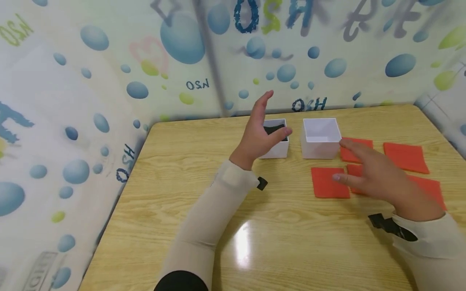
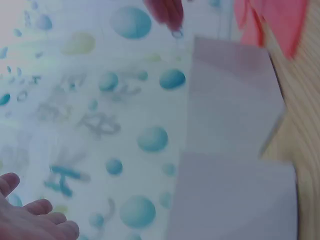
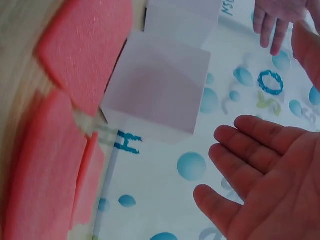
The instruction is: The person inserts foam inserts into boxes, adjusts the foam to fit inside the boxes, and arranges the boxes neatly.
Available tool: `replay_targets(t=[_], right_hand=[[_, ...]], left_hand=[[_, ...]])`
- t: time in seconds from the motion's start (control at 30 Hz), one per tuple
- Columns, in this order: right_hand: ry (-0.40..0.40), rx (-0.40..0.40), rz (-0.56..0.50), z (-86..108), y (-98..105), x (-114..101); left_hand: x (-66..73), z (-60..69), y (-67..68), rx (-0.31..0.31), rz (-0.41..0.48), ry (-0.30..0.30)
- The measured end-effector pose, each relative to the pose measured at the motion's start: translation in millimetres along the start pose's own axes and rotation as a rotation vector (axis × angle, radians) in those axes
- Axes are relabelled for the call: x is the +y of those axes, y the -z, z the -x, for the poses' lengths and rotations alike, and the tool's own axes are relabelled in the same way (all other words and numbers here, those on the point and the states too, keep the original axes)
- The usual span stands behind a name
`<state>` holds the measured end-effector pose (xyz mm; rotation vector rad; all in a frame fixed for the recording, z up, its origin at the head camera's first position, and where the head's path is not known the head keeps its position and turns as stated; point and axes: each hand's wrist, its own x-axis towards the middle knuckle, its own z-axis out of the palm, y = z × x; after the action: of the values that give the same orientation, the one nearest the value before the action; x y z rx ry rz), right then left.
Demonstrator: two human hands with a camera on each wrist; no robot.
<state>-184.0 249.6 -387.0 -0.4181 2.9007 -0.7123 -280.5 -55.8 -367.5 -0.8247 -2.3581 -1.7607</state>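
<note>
The right hand (image 1: 380, 173) hovers with fingers extended and thumb spread, holding nothing, and the red cloth squares (image 1: 405, 157) lie on the table beneath and around it, so it is much the nearer hand to them. The right wrist view shows a space between palm and cloths. The squares have no marked long axis; the front-left cloth (image 1: 325, 188) sits partly under the thumb's line. Just left of the fingertips stands the right white box (image 1: 320, 149), open-topped, beside the back-left cloths. Farther left, the left hand (image 1: 256, 137), also spread and without a hold, hangs before the left white box (image 1: 277, 150), which contains dark material (image 1: 272, 129).
</note>
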Motion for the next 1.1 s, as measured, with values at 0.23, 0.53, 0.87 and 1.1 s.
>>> replay_targets(t=[0.23,0.53,0.87,1.1], right_hand=[[-0.029,-0.028,0.0,1.8,12,12],[-0.045,-0.091,0.016,0.5,11,18],[-0.048,-0.133,0.057,-4.6,0,23],[-0.045,-0.146,0.061,-5.6,-5,25]], left_hand=[[22.2,-13.1,-40.4,-0.072,0.025,-0.01],[13.9,-26.9,-82.1,-0.112,0.029,0.067],[-14.3,-24.8,-113.7,-0.078,-0.092,0.142],[-27.6,-23.9,-122.4,-0.035,-0.116,0.209]])
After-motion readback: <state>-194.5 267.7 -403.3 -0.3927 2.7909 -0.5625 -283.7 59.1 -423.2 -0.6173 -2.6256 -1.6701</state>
